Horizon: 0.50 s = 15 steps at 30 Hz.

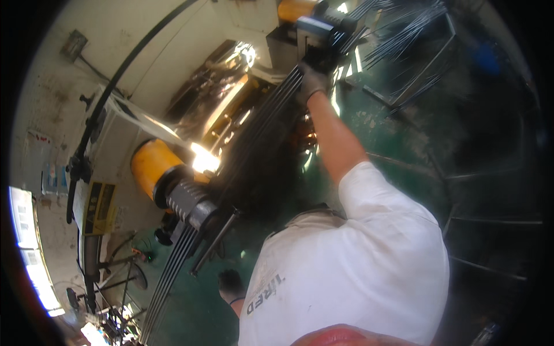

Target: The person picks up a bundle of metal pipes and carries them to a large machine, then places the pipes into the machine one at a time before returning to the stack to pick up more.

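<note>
My right hand (312,82), in a grey glove, reaches to the far end of several long dark metal rods (277,101), beside the black part of a machine head (318,32). It touches or nearly touches the rods; its fingers are hidden, so a grip cannot be told. The rods run diagonally down past a second machine head with a yellow motor cover (158,168) and a ribbed grey cylinder (184,201). My left hand (230,285), in a dark-palmed glove, hangs low beside my white shirt, apart from the rods; its fingers are blurred, and no held thing shows.
A metal bar (214,242) sticks out near the lower machine head. Bundles of thin rods (404,36) lie on a metal frame (420,82) at upper right. A black hose (125,71) arches at left, above a yellow label panel (99,207). The floor (194,298) is green.
</note>
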Motion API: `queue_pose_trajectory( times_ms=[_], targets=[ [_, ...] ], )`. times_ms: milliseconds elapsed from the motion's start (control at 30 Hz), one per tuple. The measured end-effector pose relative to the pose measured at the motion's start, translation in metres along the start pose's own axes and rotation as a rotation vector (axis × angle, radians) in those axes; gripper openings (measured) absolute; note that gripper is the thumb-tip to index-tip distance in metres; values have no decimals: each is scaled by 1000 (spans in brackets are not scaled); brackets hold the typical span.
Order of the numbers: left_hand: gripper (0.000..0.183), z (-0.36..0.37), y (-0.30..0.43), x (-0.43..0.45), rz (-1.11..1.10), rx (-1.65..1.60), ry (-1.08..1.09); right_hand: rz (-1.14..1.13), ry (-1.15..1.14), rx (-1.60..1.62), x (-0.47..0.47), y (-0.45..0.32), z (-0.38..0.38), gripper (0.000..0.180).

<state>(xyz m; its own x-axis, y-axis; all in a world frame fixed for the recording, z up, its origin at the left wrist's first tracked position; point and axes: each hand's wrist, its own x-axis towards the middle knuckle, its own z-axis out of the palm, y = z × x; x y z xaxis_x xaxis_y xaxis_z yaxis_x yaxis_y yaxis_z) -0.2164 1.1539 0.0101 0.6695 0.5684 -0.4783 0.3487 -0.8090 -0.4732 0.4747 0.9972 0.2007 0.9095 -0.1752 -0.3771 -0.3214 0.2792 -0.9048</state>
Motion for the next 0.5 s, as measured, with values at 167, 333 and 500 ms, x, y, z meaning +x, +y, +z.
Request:
queue_pose_trajectory(
  times_ms=[167,333,500],
  targets=[
    [18,-8,48,-34,-83,-366,-86,-118,-85,179,147,68,15,58],
    [21,-3,107,-22,-65,-625,-40,-65,-236,396,105,42,13,35],
    [23,-9,126,10,173,-675,-37,-270,-77,-371,75,69,-46,83]
  ],
)
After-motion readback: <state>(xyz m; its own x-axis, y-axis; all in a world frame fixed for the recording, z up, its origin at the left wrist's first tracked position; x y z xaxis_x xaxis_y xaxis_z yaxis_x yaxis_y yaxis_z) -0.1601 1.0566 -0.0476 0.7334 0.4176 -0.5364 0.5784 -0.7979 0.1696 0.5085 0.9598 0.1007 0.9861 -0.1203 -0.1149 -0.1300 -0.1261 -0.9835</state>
